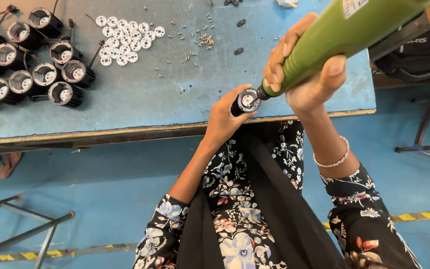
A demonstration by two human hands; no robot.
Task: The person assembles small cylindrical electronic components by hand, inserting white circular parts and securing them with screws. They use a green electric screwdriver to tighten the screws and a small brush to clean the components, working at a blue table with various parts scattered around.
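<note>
Screw-driving step underway, by the look of it: the right hand (307,69) grips a green electric screwdriver (344,32), angled down from the upper right, its dark tip touching the face of a small black round lamp housing (245,102). The left hand (225,117) holds that housing just above the near edge of the blue surface (150,99), face up toward the tool.

Left-hand fingers (235,92) are curled tight around the housing's body, thumb beside the rim. The right hand's fingers are clamped around the green barrel, thumb pressed across it.

In my judgement, the next move calls for a steady housing and the tip kept square on the screw, or it could slip.

Loose screws (202,40) lie scattered mid-surface, white round discs (125,40) sit in a cluster beyond, and more black housings (31,60) stand grouped at far left.
</note>
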